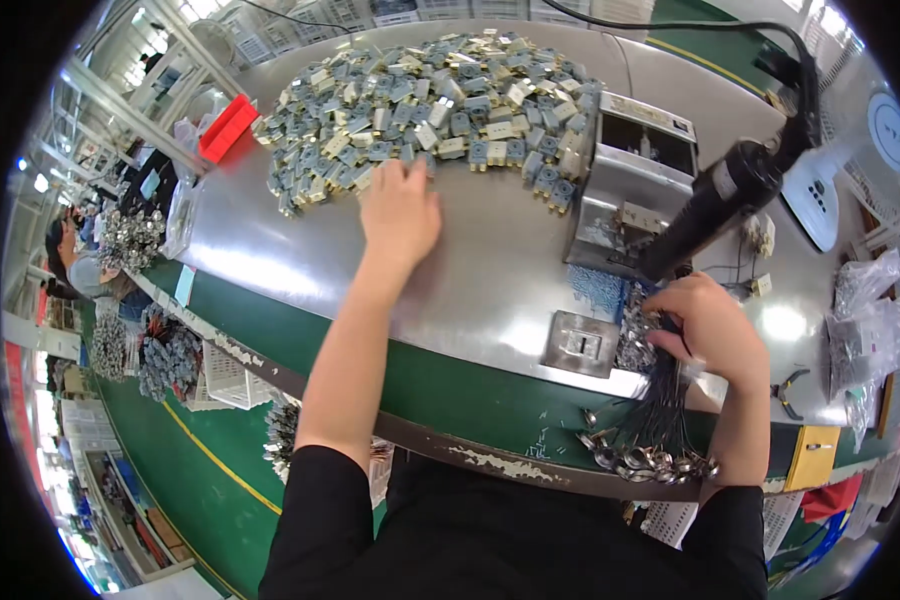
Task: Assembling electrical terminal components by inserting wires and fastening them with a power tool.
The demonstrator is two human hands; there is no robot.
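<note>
My left hand [400, 212] reaches to the near edge of a large pile of grey and cream socket-like blocks [410, 110]. Its fingers are bunched together among the nearest blocks, and what is between the fingertips is hidden. On the right, my right hand [712, 325] is curled with finger and thumb around black wires [665, 392], above a heap of small metal parts [632, 340]. The wires run down over the table's front edge to a cluster of round metal pieces [645, 460]. Close to that hand sits a square metal block with a slot [580, 343].
A metal bench fixture [642, 150] stands beyond my right hand, with a black cylindrical tool [715, 210] slanting over it. Pliers [791, 394], plastic bags [870, 310] and a white fan [815, 195] are at the right. A red bin [228, 130] sits at the far left.
</note>
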